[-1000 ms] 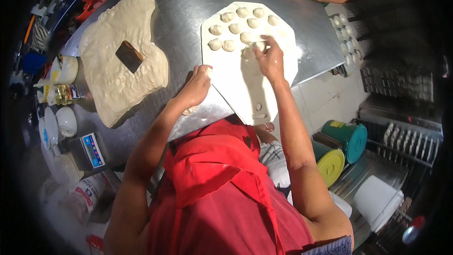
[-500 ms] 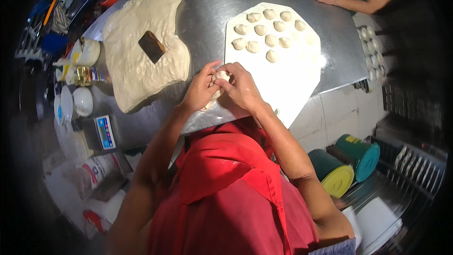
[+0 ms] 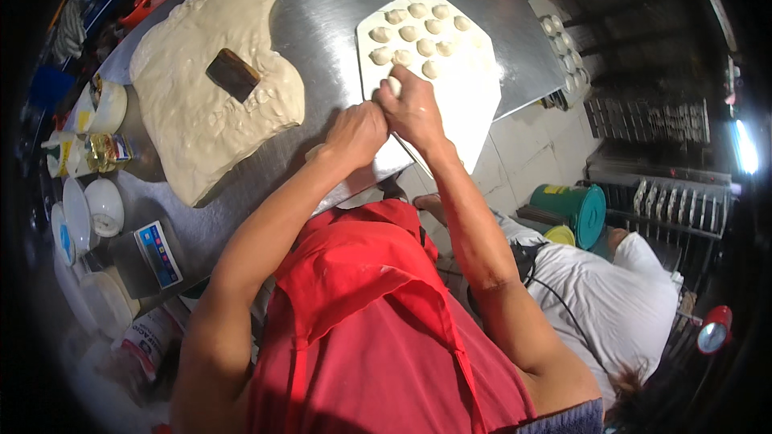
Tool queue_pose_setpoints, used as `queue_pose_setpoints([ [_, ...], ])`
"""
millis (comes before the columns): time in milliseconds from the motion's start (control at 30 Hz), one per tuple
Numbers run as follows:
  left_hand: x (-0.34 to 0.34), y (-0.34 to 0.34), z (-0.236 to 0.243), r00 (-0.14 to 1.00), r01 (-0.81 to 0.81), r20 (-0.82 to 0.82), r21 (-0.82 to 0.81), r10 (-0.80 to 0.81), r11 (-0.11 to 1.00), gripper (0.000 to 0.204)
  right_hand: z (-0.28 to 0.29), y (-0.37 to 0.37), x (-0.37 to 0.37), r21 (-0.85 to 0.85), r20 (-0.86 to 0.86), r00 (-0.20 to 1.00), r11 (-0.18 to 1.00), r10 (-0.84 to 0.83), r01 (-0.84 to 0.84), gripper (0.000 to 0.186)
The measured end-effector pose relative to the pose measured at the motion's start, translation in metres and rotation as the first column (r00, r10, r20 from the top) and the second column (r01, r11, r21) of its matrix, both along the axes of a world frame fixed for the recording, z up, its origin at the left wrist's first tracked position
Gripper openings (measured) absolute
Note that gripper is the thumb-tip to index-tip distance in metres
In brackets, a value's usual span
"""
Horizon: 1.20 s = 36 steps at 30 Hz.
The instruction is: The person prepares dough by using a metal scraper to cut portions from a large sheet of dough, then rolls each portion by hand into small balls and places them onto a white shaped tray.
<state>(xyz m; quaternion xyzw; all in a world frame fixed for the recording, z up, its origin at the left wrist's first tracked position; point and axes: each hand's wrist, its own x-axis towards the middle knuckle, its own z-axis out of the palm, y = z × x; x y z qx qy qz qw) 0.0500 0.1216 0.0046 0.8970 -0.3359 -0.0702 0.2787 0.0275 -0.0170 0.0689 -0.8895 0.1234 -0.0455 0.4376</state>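
Left hand: the left hand (image 3: 354,133) is curled in a loose fist, pressed up against the right at the near edge of the tray (image 3: 474,104); what it grips, if anything, cannot be told.
Right hand: the right hand (image 3: 414,104) is closed over a dough ball (image 3: 394,84), whose pale top peeks out past the knuckles.
Ball's place: it sits at the right hand's far side, on the tray's near-left part, touching that hand; the right is nearer.
Axis: it looks round, with no long axis or pointing end to read.
Beyond the hands: rows of dough balls (image 3: 418,32) lie just past the fingers.
Left of the hands: the dough slab (image 3: 201,104) lies well apart, a scraper (image 3: 233,74) on it.
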Motion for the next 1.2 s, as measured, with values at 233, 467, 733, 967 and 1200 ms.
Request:
queue_pose_setpoints([
  [233, 0.061, -0.019, -0.058, 0.797, -0.261, -0.592, -0.156, 0.121, 0.953, 0.04, 0.002, -0.004, -0.035, 0.233, 0.036, 0.981, 0.953, 0.19, -0.193, 0.022],
  [467, 0.04, -0.014, -0.077, 0.666, -0.359, -0.732, -0.15, 0.14, 0.921, 0.051, -0.106, -0.202, 0.028, -0.099, -0.068, 0.971, 0.97, -0.229, 0.222, 0.027],
  [733, 0.011, -0.008, -0.053, 0.786, -0.423, -0.553, -0.153, 0.278, 0.893, 0.063, -0.137, -0.178, 0.048, -0.3, 0.013, 0.998, 0.952, 0.064, -0.057, 0.021],
  [967, 0.003, 0.001, -0.054, 0.693, -0.496, -0.702, -0.299, 0.165, 0.815, 0.069, -0.08, -0.115, 0.039, 0.217, -0.232, 0.951, 0.964, 0.205, -0.155, 0.029],
  [1200, 0.001, 0.043, -0.037, 0.716, -0.342, -0.699, -0.365, -0.012, 0.866, 0.02, -0.031, -0.009, 0.007, 0.453, -0.006, 0.964, 0.861, 0.264, -0.233, 0.018],
])
